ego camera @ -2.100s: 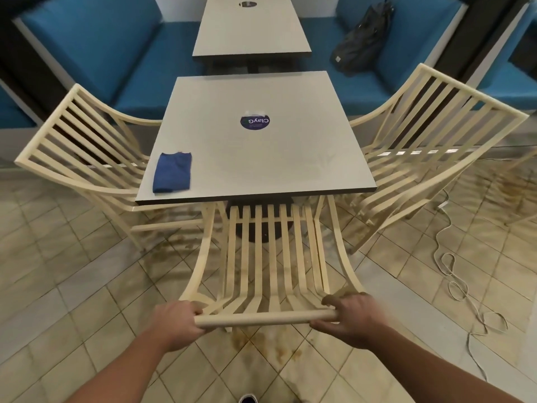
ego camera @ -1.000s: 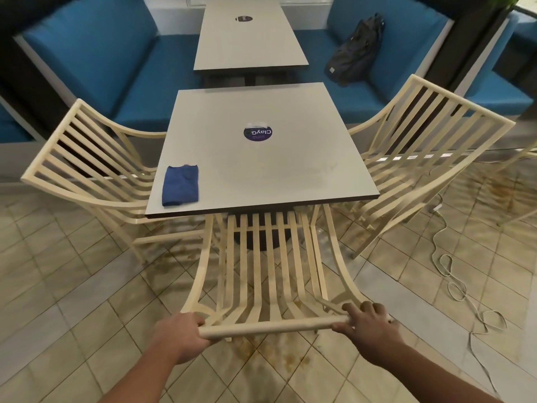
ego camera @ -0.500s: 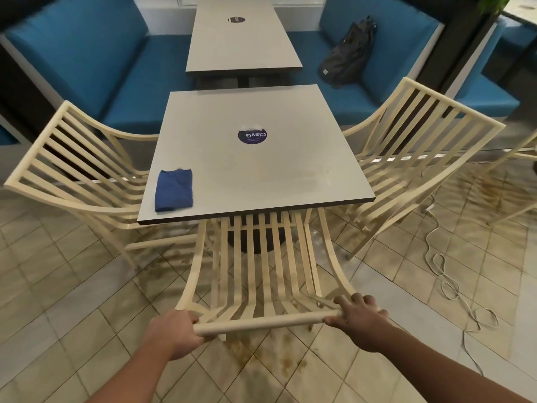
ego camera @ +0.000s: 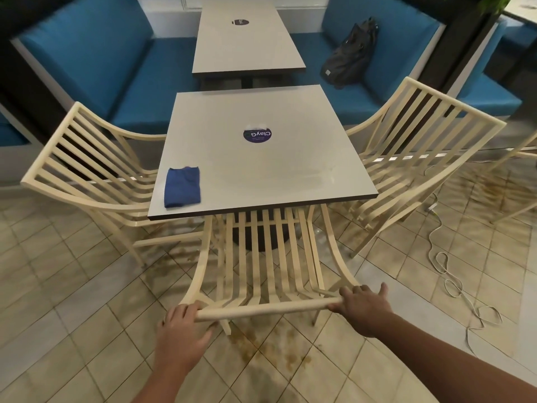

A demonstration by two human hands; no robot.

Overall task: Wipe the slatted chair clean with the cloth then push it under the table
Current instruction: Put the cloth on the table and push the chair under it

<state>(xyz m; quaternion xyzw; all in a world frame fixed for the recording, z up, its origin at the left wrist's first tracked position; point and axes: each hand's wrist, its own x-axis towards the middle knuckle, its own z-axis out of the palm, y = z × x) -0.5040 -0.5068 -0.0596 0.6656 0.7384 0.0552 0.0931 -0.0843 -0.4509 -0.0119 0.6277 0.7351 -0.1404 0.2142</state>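
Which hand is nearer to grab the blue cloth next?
Left. The cloth lies on the table's near-left corner, on the left hand's side; the right hand grips the chair's other end.

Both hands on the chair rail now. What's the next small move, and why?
Probably a short straight push forward: the left hand and right hand grip the chair by its top rail, but only its seat front is under the table.

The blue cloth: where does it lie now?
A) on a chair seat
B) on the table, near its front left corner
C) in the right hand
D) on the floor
B: the blue cloth lies folded on the table, close to its front left corner.
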